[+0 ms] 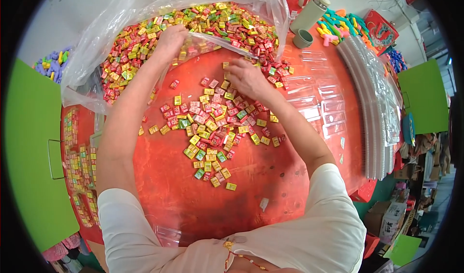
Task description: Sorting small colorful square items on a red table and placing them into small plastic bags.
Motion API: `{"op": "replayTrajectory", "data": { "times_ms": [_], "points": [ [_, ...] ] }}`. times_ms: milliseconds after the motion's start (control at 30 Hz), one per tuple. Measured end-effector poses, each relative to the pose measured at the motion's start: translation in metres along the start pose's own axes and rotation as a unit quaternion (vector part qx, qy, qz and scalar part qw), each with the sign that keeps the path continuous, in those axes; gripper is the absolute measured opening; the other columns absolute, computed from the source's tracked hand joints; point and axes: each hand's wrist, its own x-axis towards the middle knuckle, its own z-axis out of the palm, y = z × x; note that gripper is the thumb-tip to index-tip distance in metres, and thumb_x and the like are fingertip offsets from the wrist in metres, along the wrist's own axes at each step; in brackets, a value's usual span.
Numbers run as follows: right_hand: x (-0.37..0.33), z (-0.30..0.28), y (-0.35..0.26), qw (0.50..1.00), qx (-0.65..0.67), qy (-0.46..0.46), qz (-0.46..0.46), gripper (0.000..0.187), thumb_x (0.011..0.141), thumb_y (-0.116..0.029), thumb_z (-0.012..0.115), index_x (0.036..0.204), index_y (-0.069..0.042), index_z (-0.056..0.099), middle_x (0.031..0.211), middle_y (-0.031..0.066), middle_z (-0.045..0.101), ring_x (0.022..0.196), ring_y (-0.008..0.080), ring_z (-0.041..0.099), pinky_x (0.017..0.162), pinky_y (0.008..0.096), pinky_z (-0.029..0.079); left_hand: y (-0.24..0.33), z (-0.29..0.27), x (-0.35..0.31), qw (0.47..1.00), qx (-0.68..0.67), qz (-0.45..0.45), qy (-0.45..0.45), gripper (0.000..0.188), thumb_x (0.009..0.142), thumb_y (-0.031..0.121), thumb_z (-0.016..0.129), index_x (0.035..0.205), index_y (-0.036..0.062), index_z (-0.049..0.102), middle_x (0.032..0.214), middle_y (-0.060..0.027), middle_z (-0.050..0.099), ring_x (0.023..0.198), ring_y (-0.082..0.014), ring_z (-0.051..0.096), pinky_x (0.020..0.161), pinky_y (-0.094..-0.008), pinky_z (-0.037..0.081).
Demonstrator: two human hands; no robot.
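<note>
At the far side of the red table, my left hand [173,40] is closed on the edge of a large clear plastic bag [83,65]. The bag is full of small boxed pieces [129,48] in yellow, red and green. My right hand [247,78] is held over the table just in front of the bag's mouth, its fingers bent and slightly apart. Beside its fingertips is a yellow piece; I see nothing gripped. A loose heap of the same small boxes [212,123] spreads over the table between my forearms.
Clear plastic trays [333,113] lie on the red table [270,191] at right, beside a long stack of nested trays [362,99]. A bottle [311,13], a green cup [303,39] and colourful toy parts [338,26] stand behind. Filled packs [79,166] lie at left.
</note>
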Motion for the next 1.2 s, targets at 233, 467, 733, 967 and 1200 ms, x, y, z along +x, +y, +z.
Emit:
{"op": "replayTrajectory", "data": {
  "times_ms": [233,467,733,967,1200],
  "points": [
    [0.013,-0.014,0.034,0.963,-0.254,0.087,-0.004,0.027,0.089,-0.031,0.064,0.101,-0.007,0.064,0.112,0.0102,0.061,0.114,0.0277,0.056,0.089,0.0503,0.044,0.006,0.014,-0.021,0.999,0.008,0.027,0.019,0.026,0.089,0.025,0.052,0.079,0.0014,0.058,0.068,-0.0115,0.055,0.065,-0.0252,0.053,0.062,-0.0397,0.04],
    [-0.026,-0.01,0.007,0.986,-0.154,0.032,0.062,0.03,0.091,-0.032,0.062,0.112,-0.011,0.067,0.117,0.0116,0.064,0.114,0.0327,0.059,0.094,0.057,0.044,0.003,0.028,-0.083,0.928,0.302,0.165,0.142,0.025,0.096,0.024,0.049,0.105,0.0047,0.063,0.108,-0.0142,0.062,0.101,-0.0342,0.06,0.086,-0.0488,0.043],
    [-0.066,-0.036,0.018,0.985,-0.121,0.085,0.093,0.035,0.092,-0.025,0.063,0.122,-0.007,0.062,0.117,0.0138,0.063,0.112,0.033,0.059,0.096,0.0495,0.044,-0.006,0.063,-0.219,0.943,0.292,0.158,0.002,0.057,0.094,0.027,0.059,0.144,0.0047,0.043,0.149,-0.0228,0.041,0.135,-0.0394,0.042,0.111,-0.0556,0.032],
    [-0.072,0.023,-0.043,0.991,-0.062,0.114,0.017,0.043,0.089,-0.022,0.063,0.13,-0.01,0.057,0.13,0.0123,0.058,0.124,0.0323,0.053,0.103,0.0491,0.04,-0.012,0.074,-0.226,0.934,0.336,0.107,-0.046,0.05,0.097,0.032,0.051,0.146,0.0209,0.047,0.152,-0.0135,0.041,0.144,-0.0373,0.032,0.111,-0.0633,0.026],
    [-0.1,0.013,-0.09,0.991,-0.111,0.025,-0.071,0.036,0.094,-0.018,0.059,0.13,-0.014,0.062,0.136,0.01,0.058,0.128,0.0304,0.052,0.105,0.049,0.04,-0.007,0.067,-0.262,0.936,0.343,0.053,-0.052,0.051,0.097,0.039,0.051,0.146,0.0255,0.048,0.156,-0.0164,0.035,0.145,-0.0402,0.028,0.109,-0.0652,0.026]
  ]
}}
